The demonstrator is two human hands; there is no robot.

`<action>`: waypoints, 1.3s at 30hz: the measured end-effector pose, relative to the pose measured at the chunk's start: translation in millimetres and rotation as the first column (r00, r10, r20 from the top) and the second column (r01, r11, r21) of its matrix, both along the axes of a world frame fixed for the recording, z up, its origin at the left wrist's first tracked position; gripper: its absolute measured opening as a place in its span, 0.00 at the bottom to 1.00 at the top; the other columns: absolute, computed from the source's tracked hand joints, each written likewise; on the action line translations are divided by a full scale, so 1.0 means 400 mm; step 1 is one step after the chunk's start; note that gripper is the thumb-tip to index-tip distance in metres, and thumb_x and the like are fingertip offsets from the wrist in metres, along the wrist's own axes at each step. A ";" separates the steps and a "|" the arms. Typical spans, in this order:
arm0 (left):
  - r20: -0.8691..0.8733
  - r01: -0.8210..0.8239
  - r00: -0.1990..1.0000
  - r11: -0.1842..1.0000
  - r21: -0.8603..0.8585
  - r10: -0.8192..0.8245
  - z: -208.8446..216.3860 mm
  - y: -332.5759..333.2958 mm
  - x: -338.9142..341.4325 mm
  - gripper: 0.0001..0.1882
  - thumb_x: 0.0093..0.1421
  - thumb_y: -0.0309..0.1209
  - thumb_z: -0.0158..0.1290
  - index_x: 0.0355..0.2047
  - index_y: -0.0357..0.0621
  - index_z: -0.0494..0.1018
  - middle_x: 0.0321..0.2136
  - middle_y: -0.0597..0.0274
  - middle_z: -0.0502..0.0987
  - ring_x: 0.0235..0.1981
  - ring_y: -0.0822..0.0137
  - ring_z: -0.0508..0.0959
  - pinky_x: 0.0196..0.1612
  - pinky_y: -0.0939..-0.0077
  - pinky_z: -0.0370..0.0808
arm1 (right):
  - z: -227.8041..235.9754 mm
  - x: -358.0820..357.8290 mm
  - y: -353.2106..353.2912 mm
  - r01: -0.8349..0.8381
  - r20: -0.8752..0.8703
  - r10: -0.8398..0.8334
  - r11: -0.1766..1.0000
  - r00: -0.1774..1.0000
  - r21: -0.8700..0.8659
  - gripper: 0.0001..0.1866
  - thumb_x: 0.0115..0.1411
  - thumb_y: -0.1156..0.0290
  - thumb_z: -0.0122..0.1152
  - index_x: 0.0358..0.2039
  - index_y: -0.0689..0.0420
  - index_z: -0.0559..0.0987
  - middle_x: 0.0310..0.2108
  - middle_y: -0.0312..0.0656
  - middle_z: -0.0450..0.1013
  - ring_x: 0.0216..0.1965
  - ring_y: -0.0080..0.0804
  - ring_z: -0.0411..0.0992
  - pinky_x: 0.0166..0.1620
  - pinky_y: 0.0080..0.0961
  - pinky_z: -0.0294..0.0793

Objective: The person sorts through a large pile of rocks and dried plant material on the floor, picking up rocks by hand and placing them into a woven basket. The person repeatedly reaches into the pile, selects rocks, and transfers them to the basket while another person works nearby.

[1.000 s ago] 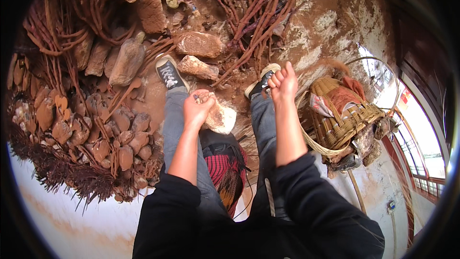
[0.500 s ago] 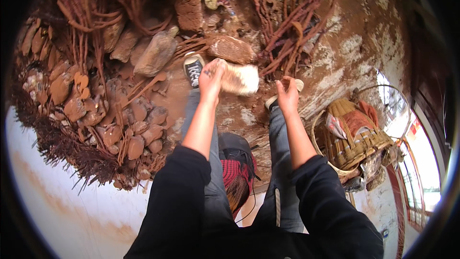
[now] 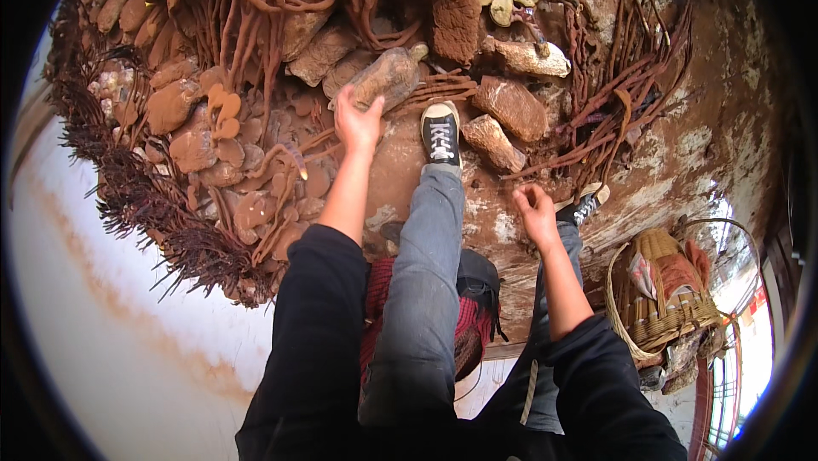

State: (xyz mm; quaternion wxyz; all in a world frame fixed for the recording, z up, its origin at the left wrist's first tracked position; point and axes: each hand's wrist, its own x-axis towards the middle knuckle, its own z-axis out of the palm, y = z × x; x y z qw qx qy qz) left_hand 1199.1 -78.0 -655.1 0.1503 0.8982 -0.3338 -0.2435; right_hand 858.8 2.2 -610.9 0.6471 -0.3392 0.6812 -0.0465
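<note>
Now the left hand (image 3: 356, 120) is reaching open-fingered onto a big dusty chunk (image 3: 385, 77) lying among the roots (image 3: 256, 18), just touching it; the right hand (image 3: 535, 212) is hanging loosely curled, holding nothing. Possibly the chunk could roll onto the shoe (image 3: 440, 132) beside it.

You're in a black long-sleeved top (image 3: 311, 350), faded grey-blue jeans (image 3: 423, 291), and black lace-up sneakers (image 3: 440, 133) with white toe caps and laces.

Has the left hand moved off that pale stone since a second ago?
Yes. The left hand has reached forward past the left shoe to a brown stone in the pile.
</note>
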 end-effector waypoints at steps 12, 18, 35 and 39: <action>-0.220 -0.001 0.975 0.984 0.180 0.041 -0.098 -0.319 0.054 0.31 0.43 0.38 0.60 0.45 0.33 0.66 0.44 0.50 0.69 0.45 0.55 0.70 0.47 0.67 0.66 | 0.056 0.078 -0.052 0.191 0.159 -0.226 0.958 0.961 0.212 0.07 0.58 0.71 0.53 0.31 0.63 0.71 0.21 0.34 0.69 0.23 0.19 0.65 0.28 0.17 0.66; -0.446 -0.095 0.895 0.989 -0.116 0.034 -0.030 -0.269 0.036 0.19 0.45 0.28 0.56 0.38 0.34 0.68 0.37 0.58 0.72 0.38 0.67 0.72 0.42 0.76 0.67 | 0.096 0.131 -0.103 0.167 0.184 -0.203 0.967 0.962 0.194 0.08 0.58 0.70 0.52 0.30 0.63 0.71 0.21 0.35 0.69 0.23 0.20 0.65 0.28 0.18 0.65; -0.744 -0.310 0.666 0.889 -0.336 -0.049 0.669 -0.197 -0.532 0.13 0.58 0.24 0.47 0.41 0.35 0.59 0.32 0.63 0.67 0.32 0.77 0.67 0.36 0.84 0.66 | 0.442 0.180 -0.253 0.192 0.342 -0.045 0.892 0.939 -0.410 0.29 0.51 0.70 0.56 0.53 0.64 0.60 0.47 0.53 0.64 0.48 0.45 0.63 0.51 0.34 0.63; -0.820 -0.230 0.569 0.944 -0.237 -0.068 0.818 -0.164 -0.635 0.16 0.59 0.21 0.43 0.46 0.36 0.53 0.30 0.65 0.63 0.28 0.78 0.65 0.30 0.86 0.66 | 0.576 0.082 -0.224 0.373 0.413 -0.148 0.754 0.898 -0.541 0.23 0.56 0.68 0.51 0.51 0.63 0.63 0.42 0.49 0.66 0.43 0.39 0.66 0.45 0.29 0.66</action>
